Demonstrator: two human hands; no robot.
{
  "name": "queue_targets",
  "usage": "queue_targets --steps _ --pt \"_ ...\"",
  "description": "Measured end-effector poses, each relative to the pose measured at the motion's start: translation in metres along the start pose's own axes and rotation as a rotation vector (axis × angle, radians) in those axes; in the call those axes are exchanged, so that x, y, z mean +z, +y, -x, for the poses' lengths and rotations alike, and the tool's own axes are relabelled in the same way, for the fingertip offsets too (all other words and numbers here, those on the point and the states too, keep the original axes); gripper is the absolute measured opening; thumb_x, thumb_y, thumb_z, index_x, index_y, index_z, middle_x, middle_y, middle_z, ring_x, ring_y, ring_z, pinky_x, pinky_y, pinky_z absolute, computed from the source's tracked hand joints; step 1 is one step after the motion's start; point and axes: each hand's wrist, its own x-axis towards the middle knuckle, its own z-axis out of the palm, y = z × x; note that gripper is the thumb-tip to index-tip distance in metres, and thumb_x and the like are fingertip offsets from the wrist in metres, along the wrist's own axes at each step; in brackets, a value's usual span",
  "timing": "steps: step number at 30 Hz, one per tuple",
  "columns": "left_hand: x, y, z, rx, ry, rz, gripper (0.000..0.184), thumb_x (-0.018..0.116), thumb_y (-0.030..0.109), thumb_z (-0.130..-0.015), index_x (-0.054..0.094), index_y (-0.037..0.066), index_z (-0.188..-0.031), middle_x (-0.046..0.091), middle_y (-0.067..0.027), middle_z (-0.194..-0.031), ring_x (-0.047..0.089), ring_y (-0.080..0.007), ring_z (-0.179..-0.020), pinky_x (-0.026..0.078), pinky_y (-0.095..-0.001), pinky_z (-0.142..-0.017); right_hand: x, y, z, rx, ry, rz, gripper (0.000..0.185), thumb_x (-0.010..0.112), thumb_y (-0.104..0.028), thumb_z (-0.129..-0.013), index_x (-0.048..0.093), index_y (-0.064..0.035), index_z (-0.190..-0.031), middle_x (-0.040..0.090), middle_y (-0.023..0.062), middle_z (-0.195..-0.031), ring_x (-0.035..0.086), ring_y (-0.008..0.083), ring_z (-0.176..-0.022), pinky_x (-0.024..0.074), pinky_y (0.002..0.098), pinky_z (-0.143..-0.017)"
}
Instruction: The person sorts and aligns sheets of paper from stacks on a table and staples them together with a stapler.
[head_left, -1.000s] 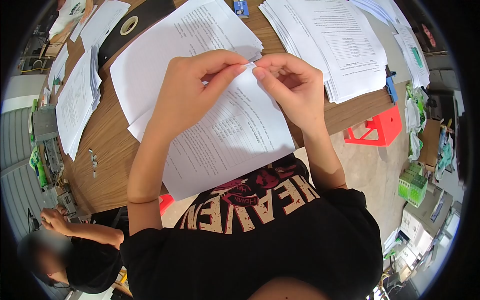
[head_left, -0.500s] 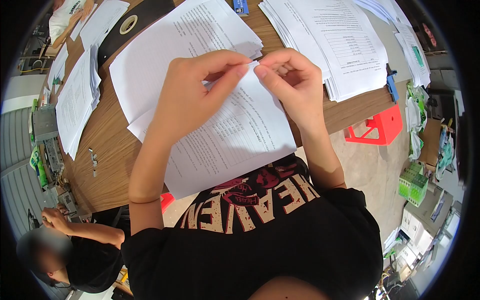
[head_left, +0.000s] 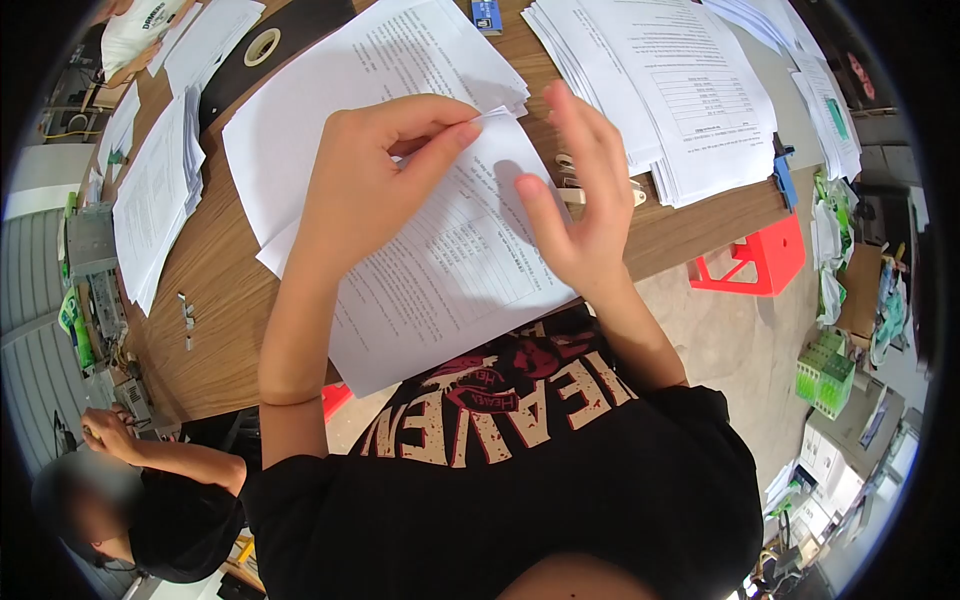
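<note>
Printed sheets (head_left: 440, 290) lie over the table edge in front of me, their top corner slightly raised. My left hand (head_left: 385, 175) pinches that corner between thumb and forefinger. My right hand (head_left: 590, 200) is off the paper, fingers stretched and thumb apart, with nothing in it. Behind the right hand a small pale tool (head_left: 637, 194) lies on the table, mostly hidden, so its kind is unclear. Under the held sheets spreads a larger pile of printed paper (head_left: 300, 110).
Paper stacks lie to the right (head_left: 700, 100) and left (head_left: 160, 200). A tape roll (head_left: 262, 47) rests on a black surface. A blue clip-like object (head_left: 783, 172) is at the right table edge, a red stool (head_left: 765, 255) below. Another person (head_left: 185, 520) sits at lower left.
My right hand has let go of the paper corner, opened and moved right. The pale tool behind it has come into view. My left hand keeps its pinch, shifted slightly left.
</note>
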Motion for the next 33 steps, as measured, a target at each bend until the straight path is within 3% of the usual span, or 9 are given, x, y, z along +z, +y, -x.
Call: queue_targets --steps 2,4,7,10,13,14,16,25,33 --pt "0.000 0.002 0.000 -0.028 0.000 0.034 0.013 0.064 0.007 -0.084 0.067 -0.002 -0.093 0.069 -0.0087 -0.079 0.064 -0.0101 -0.071 0.052 -0.0239 -0.069 -0.003 -0.010 0.002 -0.069 -0.175 0.085 0.053 0.069 -0.018 -0.076 0.054 -0.0018 -0.124 0.053 0.0125 -0.123 0.051 0.0260 -0.101 0.0364 0.0347 -0.090" --pt "0.001 -0.001 0.001 -0.022 0.003 0.026 0.014 0.063 0.008 -0.085 0.067 -0.002 -0.094 0.068 -0.0062 -0.078 0.062 -0.0085 -0.070 0.049 -0.0215 -0.065 -0.003 -0.013 0.003 -0.024 -0.165 0.047 0.054 0.068 -0.020 -0.076 0.053 -0.0024 -0.125 0.052 0.0113 -0.123 0.051 0.0260 -0.102 0.0330 0.0357 -0.091" --pt "0.001 -0.001 0.001 0.005 0.012 0.006 0.014 0.063 0.010 -0.086 0.067 -0.001 -0.094 0.067 -0.0039 -0.078 0.061 -0.0070 -0.070 0.046 -0.0192 -0.061 -0.005 -0.011 -0.001 -0.033 -0.126 0.080 0.051 0.068 -0.017 -0.076 0.055 -0.0028 -0.124 0.055 0.0119 -0.120 0.052 0.0266 -0.099 0.0372 0.0344 -0.086" --pt "0.000 0.000 0.004 0.026 -0.006 -0.009 0.014 0.064 0.010 -0.086 0.067 -0.002 -0.093 0.067 -0.0041 -0.078 0.061 -0.0071 -0.070 0.047 -0.0196 -0.062 -0.005 -0.015 -0.009 0.098 -0.122 -0.128 0.040 0.068 -0.013 -0.078 0.060 -0.0022 -0.116 0.061 0.0106 -0.105 0.056 0.0215 -0.090 0.0419 0.0301 -0.076" --pt "0.001 0.001 0.005 0.039 -0.037 -0.020 0.013 0.064 0.009 -0.085 0.068 -0.001 -0.092 0.067 -0.0047 -0.077 0.061 -0.0071 -0.070 0.048 -0.0204 -0.063 -0.009 -0.012 -0.020 0.275 -0.143 -0.338 0.016 0.068 -0.009 -0.081 0.066 -0.0007 -0.095 0.063 0.0022 -0.078 0.057 0.0079 -0.076 0.0425 0.0219 -0.066" --pt "0.001 0.002 0.006 0.053 -0.056 -0.029 0.013 0.064 0.009 -0.085 0.068 -0.001 -0.092 0.067 -0.0051 -0.077 0.061 -0.0071 -0.070 0.048 -0.0209 -0.064 -0.010 -0.013 -0.021 0.276 -0.144 -0.339 0.016 0.068 -0.009 -0.081 0.066 -0.0007 -0.095 0.063 0.0022 -0.078 0.057 0.0079 -0.076 0.0425 0.0219 -0.066" --pt "0.000 0.007 0.008 0.043 -0.077 -0.035 0.012 0.064 0.009 -0.085 0.067 -0.001 -0.091 0.067 -0.0050 -0.076 0.060 -0.0072 -0.070 0.049 -0.0211 -0.064 -0.012 -0.015 -0.022 0.477 -0.185 -0.514 0.009 0.066 -0.007 -0.083 0.066 -0.0013 -0.090 0.062 0.0006 -0.078 0.055 0.0054 -0.072 0.0411 0.0198 -0.064" --pt "0.006 0.007 0.014 0.033 -0.152 0.051 0.010 0.063 0.007 -0.085 0.066 -0.002 -0.089 0.066 -0.0037 -0.075 0.059 -0.0070 -0.069 0.048 -0.0216 -0.067 -0.014 0.001 -0.019 0.663 -0.286 -0.818 0.003 0.060 0.001 -0.083 0.060 -0.0018 -0.085 0.057 -0.0024 -0.075 0.050 0.0030 -0.067 0.0380 0.0171 -0.059" --pt "0.000 0.004 0.011 -0.044 -0.169 0.077 0.011 0.062 0.008 -0.086 0.066 -0.002 -0.091 0.066 -0.0042 -0.077 0.058 -0.0064 -0.071 0.048 -0.0217 -0.069 -0.017 -0.003 -0.028 0.444 -0.350 -0.730 0.012 0.060 -0.002 -0.086 0.062 -0.0004 -0.097 0.060 -0.0012 -0.078 0.050 0.0018 -0.067 0.0375 0.0167 -0.057"
